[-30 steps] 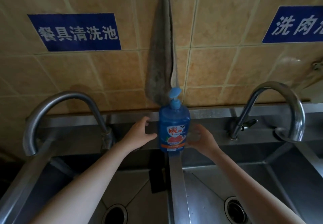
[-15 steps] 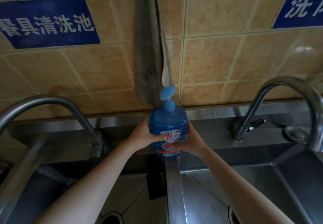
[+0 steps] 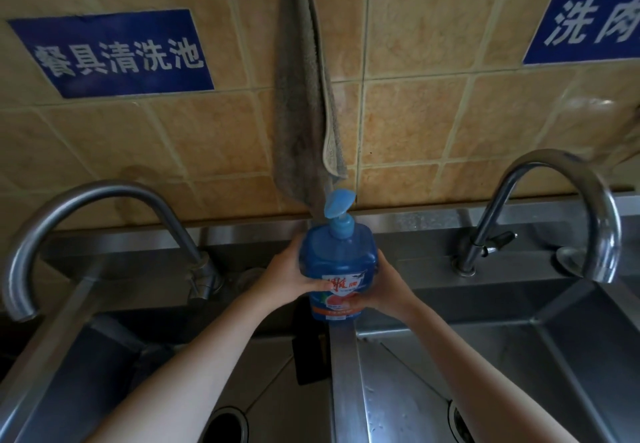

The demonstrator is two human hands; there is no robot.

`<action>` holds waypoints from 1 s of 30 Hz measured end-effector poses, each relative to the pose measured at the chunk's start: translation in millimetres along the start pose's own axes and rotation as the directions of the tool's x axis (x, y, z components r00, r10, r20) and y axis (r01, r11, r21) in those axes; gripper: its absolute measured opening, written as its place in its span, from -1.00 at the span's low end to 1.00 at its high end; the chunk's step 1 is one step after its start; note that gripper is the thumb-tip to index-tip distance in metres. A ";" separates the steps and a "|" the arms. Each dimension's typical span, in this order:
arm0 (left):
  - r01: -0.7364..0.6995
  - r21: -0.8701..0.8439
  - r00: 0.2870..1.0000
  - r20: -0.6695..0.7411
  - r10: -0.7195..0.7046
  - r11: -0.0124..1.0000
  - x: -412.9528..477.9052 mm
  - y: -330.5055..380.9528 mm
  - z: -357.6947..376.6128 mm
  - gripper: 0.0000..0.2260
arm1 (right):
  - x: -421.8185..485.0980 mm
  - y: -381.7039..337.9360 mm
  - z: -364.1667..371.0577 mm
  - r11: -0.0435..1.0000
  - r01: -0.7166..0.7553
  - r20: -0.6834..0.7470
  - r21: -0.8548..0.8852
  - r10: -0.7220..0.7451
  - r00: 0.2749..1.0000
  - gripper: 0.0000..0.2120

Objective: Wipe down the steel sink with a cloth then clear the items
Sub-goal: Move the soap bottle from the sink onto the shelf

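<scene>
Our left hand [image 3: 287, 280] and right hand [image 3: 384, 290] both curl round the blue plastic pump bottle [image 3: 337, 262] at the back of the steel sink's divider ridge [image 3: 343, 373], where we judge it could slip from our grip if wet, or its pump could snag the hanging grey cloth [image 3: 301, 96].

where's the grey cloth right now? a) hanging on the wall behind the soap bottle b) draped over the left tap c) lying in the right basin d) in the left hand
A: the cloth hangs down the tiled wall above the soap bottle, which the left hand and right hand grip.
</scene>
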State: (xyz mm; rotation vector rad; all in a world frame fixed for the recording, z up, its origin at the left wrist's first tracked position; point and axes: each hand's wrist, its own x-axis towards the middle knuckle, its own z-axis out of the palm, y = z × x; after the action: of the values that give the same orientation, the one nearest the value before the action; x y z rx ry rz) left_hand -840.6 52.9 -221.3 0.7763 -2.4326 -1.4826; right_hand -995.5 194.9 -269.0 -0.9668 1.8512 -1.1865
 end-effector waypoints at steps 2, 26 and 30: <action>-0.001 0.027 1.000 0.009 0.001 1.000 -7.0 0.6 2.4 -0.25 | -7.8 0.4 0.3 1.000 0.009 0.012 -0.003 -0.008 1.000 -0.07; -0.090 -0.056 0.985 -0.150 0.081 0.994 -111.5 77.1 -52.1 -0.29 | -80.1 -102.7 8.7 0.976 0.181 0.049 -0.118 -0.176 0.983 -0.23; -0.074 -0.089 0.980 -0.191 0.056 0.993 -134.0 94.2 -84.1 -0.26 | -80.1 -143.5 18.2 0.958 0.261 0.116 -0.116 -0.248 0.962 -0.27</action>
State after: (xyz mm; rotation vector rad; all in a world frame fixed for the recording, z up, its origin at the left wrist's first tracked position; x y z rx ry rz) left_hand -724.0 92.5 -84.4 0.7711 -2.2110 -1.4203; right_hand -913.5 215.4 -126.9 -1.3474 1.7801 -1.1520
